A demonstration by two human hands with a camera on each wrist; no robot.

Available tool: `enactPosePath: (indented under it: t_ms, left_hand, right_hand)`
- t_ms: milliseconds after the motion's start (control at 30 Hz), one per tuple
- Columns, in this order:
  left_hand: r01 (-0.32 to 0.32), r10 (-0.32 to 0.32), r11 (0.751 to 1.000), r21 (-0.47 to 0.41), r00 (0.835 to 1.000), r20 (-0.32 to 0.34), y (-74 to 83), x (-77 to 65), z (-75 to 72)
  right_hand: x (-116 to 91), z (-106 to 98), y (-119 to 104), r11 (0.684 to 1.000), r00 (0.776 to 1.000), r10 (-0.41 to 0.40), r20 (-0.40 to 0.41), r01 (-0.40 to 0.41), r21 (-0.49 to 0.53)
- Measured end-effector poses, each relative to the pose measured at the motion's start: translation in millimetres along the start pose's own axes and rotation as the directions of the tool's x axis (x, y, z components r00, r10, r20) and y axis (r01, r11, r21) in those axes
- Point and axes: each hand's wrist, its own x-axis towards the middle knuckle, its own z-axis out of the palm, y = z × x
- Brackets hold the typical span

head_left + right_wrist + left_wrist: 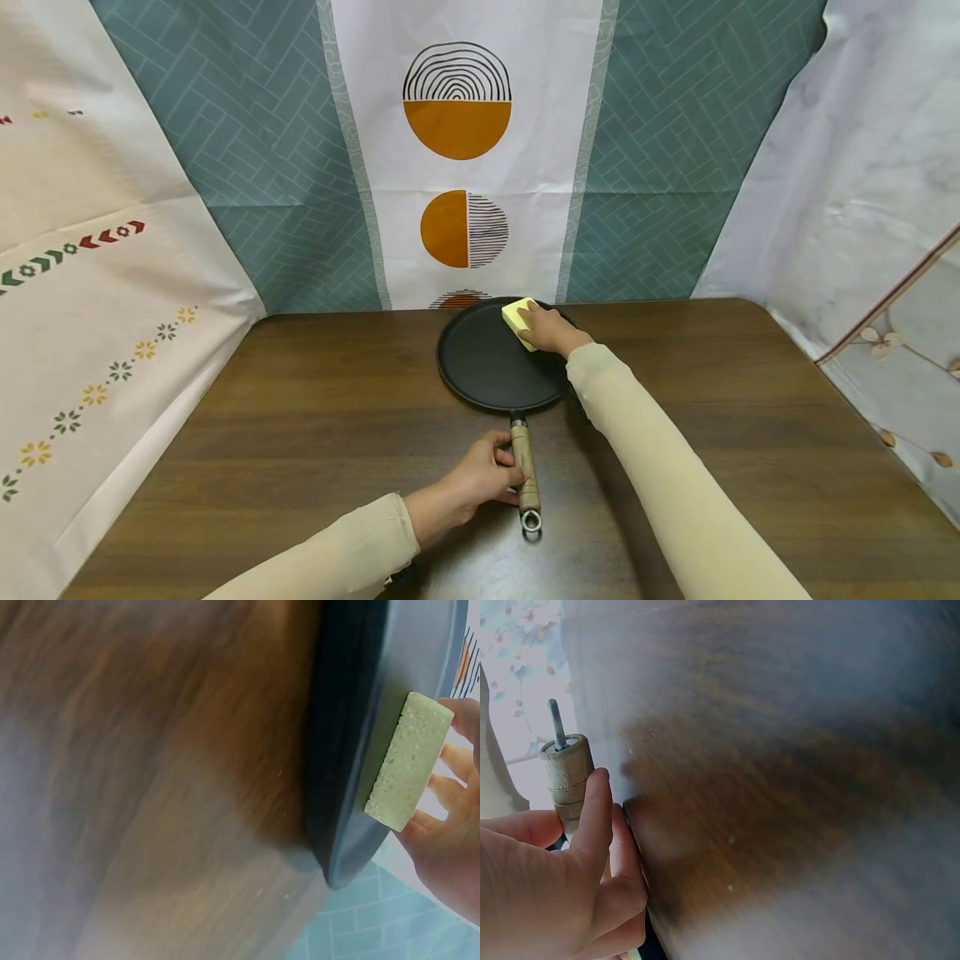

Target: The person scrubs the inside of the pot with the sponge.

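Observation:
A flat round black pan (487,367) lies on the wooden table, its wooden handle (523,462) pointing toward me. My left hand (483,475) grips that handle from the left side, thumb and fingers on either side of it. In the left wrist view the handle's end (568,765), with a metal ring edge-on, sticks out beyond the fingers. On the pan's upper right area my right hand (553,329) holds a pale yellow sponge (516,317). Seen from the right wrist, the block-shaped sponge (409,761) is against the pan's inner surface, fingers along its far side.
The brown table (337,400) extends to both sides of the pan. Behind its far edge hangs a teal and white cloth (465,175) with orange circles. Patterned cloths hang at the left (112,317) and right (862,208).

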Motion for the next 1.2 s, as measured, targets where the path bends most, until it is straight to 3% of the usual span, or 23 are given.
enactPosePath:
  t_ms: [533, 1200]
  left_hand:
    - [0.001, -0.001, 1.0, 0.011, 1.0, 0.007, 0.0, -1.0, -1.0]
    - [0.001, -0.001, 1.0, 0.006, 1.0, 0.001, 0.8, -0.6, -0.1]
  right_hand:
    - [-13.2, -3.1, 20.4, 0.998, 0.998, -0.055, 0.025, 0.054, 0.039]
    - [-35.7, -5.5, 28.4, 0.992, 0.995, -0.092, 0.03, 0.089, 0.086]
